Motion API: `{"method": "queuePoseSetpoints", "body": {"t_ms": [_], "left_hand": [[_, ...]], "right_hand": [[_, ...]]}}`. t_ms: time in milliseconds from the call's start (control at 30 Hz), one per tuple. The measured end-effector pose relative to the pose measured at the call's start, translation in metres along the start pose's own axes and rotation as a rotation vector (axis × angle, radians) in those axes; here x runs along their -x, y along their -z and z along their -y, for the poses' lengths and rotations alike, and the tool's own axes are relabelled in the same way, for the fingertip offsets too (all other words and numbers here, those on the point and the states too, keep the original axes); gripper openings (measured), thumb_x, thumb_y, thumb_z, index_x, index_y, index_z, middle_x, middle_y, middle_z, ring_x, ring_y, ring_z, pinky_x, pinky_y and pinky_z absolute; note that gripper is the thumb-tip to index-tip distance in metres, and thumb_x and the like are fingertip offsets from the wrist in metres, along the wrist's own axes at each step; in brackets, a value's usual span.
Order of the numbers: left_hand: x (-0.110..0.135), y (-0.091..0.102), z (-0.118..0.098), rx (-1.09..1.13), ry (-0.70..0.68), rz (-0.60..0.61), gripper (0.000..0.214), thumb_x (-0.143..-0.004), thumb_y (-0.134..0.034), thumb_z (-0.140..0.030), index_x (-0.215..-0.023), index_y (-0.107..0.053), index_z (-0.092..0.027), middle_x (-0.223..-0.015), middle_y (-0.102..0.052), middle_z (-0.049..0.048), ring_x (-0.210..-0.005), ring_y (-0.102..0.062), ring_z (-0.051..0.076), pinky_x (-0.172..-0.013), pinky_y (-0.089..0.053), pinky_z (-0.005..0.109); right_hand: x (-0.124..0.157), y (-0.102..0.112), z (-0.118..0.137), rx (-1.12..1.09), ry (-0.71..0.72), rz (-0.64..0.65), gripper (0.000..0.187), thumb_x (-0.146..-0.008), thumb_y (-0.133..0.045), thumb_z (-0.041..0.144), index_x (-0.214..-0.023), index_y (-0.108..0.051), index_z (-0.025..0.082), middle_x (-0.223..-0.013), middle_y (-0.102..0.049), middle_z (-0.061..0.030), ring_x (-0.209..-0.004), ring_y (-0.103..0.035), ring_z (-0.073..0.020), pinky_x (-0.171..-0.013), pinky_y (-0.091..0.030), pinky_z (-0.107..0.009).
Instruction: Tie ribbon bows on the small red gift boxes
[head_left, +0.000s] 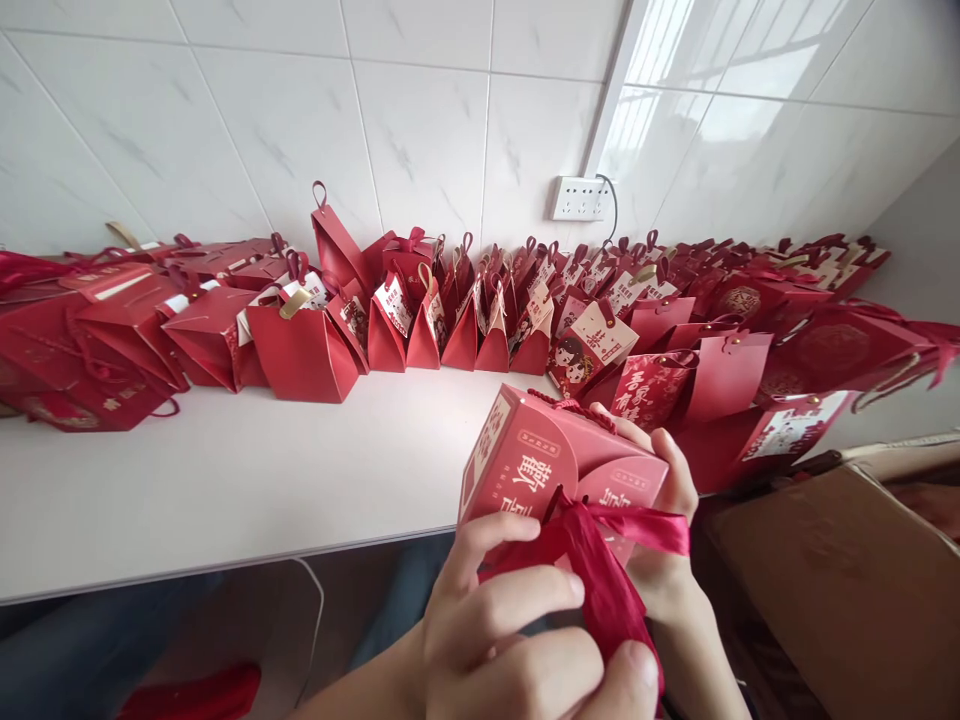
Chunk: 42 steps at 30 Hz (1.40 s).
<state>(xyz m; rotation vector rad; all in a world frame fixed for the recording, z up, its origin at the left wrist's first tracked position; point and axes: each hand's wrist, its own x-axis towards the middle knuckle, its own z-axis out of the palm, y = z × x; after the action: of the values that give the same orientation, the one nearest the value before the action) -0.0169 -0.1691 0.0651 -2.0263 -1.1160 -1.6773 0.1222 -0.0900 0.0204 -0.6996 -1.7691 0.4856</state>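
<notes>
I hold a red gift box (540, 460) with white lettering just over the table's front edge. My right hand (667, 500) wraps around its right side from behind, fingers curled over the top. My left hand (510, 630) is closed in front, pinching the red satin ribbon (600, 560) that hangs from the box's front. The ribbon runs between my thumb and fingers and crosses toward my right wrist.
Several red gift boxes and bags (465, 310) crowd the back of the white table (225, 480) along the tiled wall. A wall socket (577, 198) sits above them. A brown cardboard box (832, 570) stands at the lower right. Something red (195, 692) lies on the floor.
</notes>
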Motion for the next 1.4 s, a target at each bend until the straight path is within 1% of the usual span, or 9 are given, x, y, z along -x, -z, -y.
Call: {"method": "queuePoseSetpoints", "body": {"t_ms": [200, 300, 367, 533, 767, 900, 1067, 1167, 1400], "left_hand": [[-0.001, -0.004, -0.004, 0.048, -0.013, -0.030, 0.021, -0.078, -0.059, -0.007, -0.070, -0.063, -0.025, -0.048, -0.055, -0.0085, -0.059, -0.062, 0.010, -0.074, -0.059, 0.030], [-0.011, 0.005, 0.000, 0.056, -0.048, 0.070, 0.016, -0.079, -0.061, -0.010, -0.078, -0.063, -0.026, -0.054, -0.059, -0.0072, -0.062, -0.062, 0.011, -0.073, -0.059, 0.031], [-0.021, 0.011, 0.010, 0.075, -0.055, 0.127, 0.014, -0.079, -0.062, -0.012, -0.088, -0.062, -0.023, -0.063, -0.063, -0.0041, -0.067, -0.063, 0.013, -0.073, -0.058, 0.033], [-0.037, 0.001, 0.061, -0.093, 0.117, -0.049, 0.010, -0.078, -0.063, -0.010, -0.079, -0.058, -0.018, -0.069, -0.062, -0.0017, -0.065, -0.058, 0.010, -0.062, -0.049, 0.023], [-0.025, -0.051, 0.100, -0.208, 0.411, 0.615, 0.014, -0.085, -0.050, -0.023, -0.076, -0.060, -0.018, -0.075, -0.066, 0.0010, -0.072, -0.062, 0.017, -0.065, -0.048, 0.030], [0.002, -0.085, 0.094, -0.004, 0.229, 0.793, 0.022, -0.085, -0.052, -0.030, -0.103, -0.060, -0.018, -0.104, -0.066, 0.0084, -0.103, -0.060, 0.024, -0.086, -0.050, 0.040], [0.028, -0.121, 0.085, 0.026, 0.089, 1.036, 0.057, -0.081, -0.058, -0.035, -0.133, -0.043, -0.017, -0.145, -0.039, 0.0168, -0.138, -0.028, 0.033, -0.107, -0.034, 0.051], [0.038, -0.133, 0.086, -0.065, 0.039, 1.087, 0.060, -0.078, -0.057, -0.024, -0.135, -0.042, -0.018, -0.147, -0.035, 0.0142, -0.137, -0.028, 0.033, -0.110, -0.029, 0.053], [0.054, -0.141, 0.098, -0.136, -0.067, 0.961, 0.056, -0.079, -0.048, -0.019, -0.134, -0.045, -0.023, -0.146, -0.038, 0.0079, -0.135, -0.035, 0.029, -0.109, -0.032, 0.050]], "right_hand": [[-0.002, 0.005, 0.003, -0.006, 0.086, -0.026, 0.081, -0.082, -0.064, 0.034, -0.144, -0.011, 0.039, -0.145, -0.033, -0.0063, -0.134, -0.034, -0.0289, -0.107, -0.035, -0.057], [-0.001, 0.009, 0.002, -0.058, 0.103, -0.010, 0.078, -0.084, -0.061, 0.028, -0.145, -0.013, 0.037, -0.146, -0.031, -0.0052, -0.134, -0.034, -0.0267, -0.108, -0.035, -0.054], [-0.001, 0.012, 0.002, -0.073, 0.104, -0.001, 0.085, -0.080, -0.066, 0.025, -0.145, -0.014, 0.036, -0.146, -0.030, -0.0060, -0.134, -0.034, -0.0268, -0.107, -0.037, -0.052], [0.001, 0.027, 0.004, 0.046, 0.101, 0.004, 0.101, -0.069, -0.076, 0.018, -0.146, -0.012, 0.034, -0.146, -0.029, -0.0096, -0.132, -0.036, -0.0301, -0.105, -0.039, -0.053], [0.012, 0.051, 0.007, 0.190, -0.102, -0.045, 0.104, -0.067, -0.077, 0.032, -0.146, -0.010, 0.037, -0.142, -0.034, -0.0100, -0.129, -0.039, -0.0323, -0.098, -0.045, -0.051], [0.011, 0.067, 0.006, -0.060, -0.397, -0.205, 0.091, -0.067, -0.074, 0.043, -0.142, -0.024, 0.036, -0.134, -0.048, -0.0077, -0.123, -0.048, -0.0329, -0.093, -0.049, -0.051], [0.011, 0.102, 0.004, -0.692, -0.773, -0.244, 0.061, -0.080, -0.044, 0.066, -0.119, -0.056, 0.020, -0.121, -0.061, -0.0158, -0.105, -0.062, -0.0337, -0.083, -0.052, -0.056], [0.021, 0.123, 0.008, -0.802, -0.861, -0.184, 0.066, -0.085, -0.022, 0.069, -0.114, -0.060, 0.023, -0.119, -0.063, -0.0108, -0.102, -0.064, -0.0286, -0.089, -0.047, -0.057], [0.034, 0.139, 0.018, -0.604, -0.798, -0.189, 0.062, -0.088, -0.020, 0.066, -0.117, -0.058, 0.026, -0.120, -0.062, -0.0101, -0.109, -0.061, -0.0270, -0.091, -0.047, -0.054]]}}
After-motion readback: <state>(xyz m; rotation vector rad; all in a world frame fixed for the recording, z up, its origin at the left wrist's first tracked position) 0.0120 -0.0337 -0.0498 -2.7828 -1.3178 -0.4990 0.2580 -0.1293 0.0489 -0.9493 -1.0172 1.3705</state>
